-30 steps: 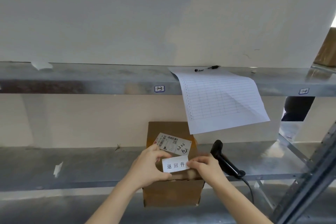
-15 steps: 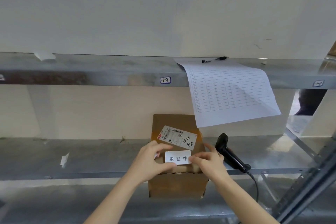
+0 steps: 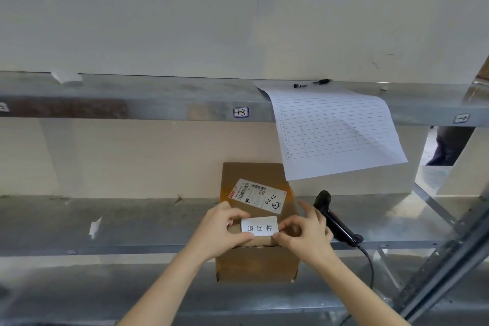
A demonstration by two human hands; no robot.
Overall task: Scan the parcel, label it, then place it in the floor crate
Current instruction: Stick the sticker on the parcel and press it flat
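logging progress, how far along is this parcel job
Scanning looks done: the scanner lies on the shelf, unheld. In hand: left hand and right hand pinch the white label against the box. Left: smoothing it, then the floor crate, which is out of view.

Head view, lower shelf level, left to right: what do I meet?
Paper scrap → left hand → label → right hand → scanner. The parcel is left out: it spans both hands and the label.
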